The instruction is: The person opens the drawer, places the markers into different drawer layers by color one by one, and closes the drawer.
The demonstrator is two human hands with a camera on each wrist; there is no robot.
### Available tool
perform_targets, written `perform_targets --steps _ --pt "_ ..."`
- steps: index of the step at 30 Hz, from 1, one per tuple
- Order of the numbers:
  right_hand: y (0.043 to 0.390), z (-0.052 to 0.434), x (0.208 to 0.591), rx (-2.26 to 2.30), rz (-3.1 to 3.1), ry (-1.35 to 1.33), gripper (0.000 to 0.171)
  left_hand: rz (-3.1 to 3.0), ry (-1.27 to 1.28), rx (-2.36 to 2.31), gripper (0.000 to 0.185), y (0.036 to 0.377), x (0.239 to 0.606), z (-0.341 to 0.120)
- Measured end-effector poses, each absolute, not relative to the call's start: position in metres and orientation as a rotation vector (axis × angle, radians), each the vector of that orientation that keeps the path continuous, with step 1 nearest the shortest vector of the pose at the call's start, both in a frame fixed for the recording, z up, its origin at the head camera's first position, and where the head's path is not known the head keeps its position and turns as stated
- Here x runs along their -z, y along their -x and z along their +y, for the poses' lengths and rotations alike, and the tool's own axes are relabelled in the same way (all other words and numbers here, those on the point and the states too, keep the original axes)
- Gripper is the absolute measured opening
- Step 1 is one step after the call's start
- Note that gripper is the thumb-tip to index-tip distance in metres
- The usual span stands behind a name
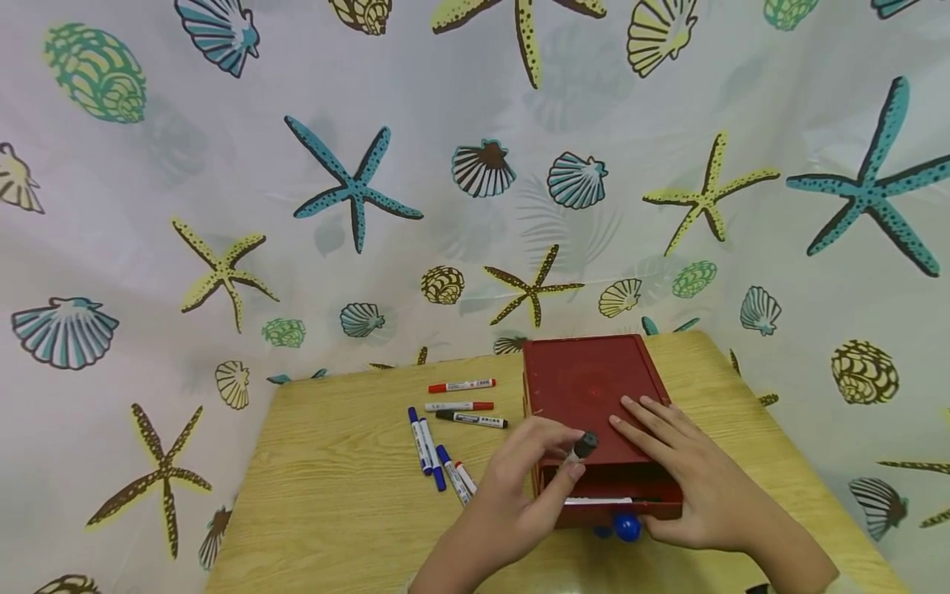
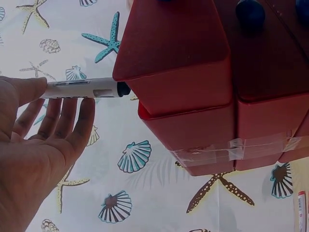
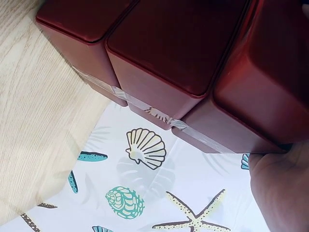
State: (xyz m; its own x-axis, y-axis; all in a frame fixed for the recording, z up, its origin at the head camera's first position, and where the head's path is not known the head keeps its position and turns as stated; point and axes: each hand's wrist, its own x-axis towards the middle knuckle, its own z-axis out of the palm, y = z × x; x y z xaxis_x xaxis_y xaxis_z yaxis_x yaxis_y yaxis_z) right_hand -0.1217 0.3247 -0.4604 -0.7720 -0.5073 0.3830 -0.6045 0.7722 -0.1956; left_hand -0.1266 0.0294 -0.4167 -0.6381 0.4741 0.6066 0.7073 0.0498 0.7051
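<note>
Over the red box, the left hand pinches a marker, cap toward it; right hand lies flat.

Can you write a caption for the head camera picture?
Left hand drops a marker into a red box; right hand steadies it.

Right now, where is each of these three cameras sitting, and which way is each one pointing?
Head: worn on the head, looks forward and down at the wooden table, the red box and loose markers; both hands show, left hand and right hand.
Left wrist: sits by the left hand, faces the box; fingers hold a black-capped marker.
Right wrist: close against the box; only a bit of the right hand shows.
All views share the red box.
</note>
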Motion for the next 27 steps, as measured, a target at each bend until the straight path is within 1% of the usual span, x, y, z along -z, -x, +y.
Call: perform_targets --steps 6,15,27 --pt "0.122 0.324 0.462 -0.446 -2.645 -0.866 0.114 -2.131 1.241 1.581 0.03 0.126 0.419 0.029" --pt "0.122 0.324 0.461 -0.456 -2.649 -0.862 0.113 -2.154 1.276 1.597 0.027 0.129 0.425 0.029" --pt "0.122 0.325 0.461 -0.456 -2.66 -0.839 0.116 -2.218 1.213 1.689 0.034 0.135 0.434 0.033"
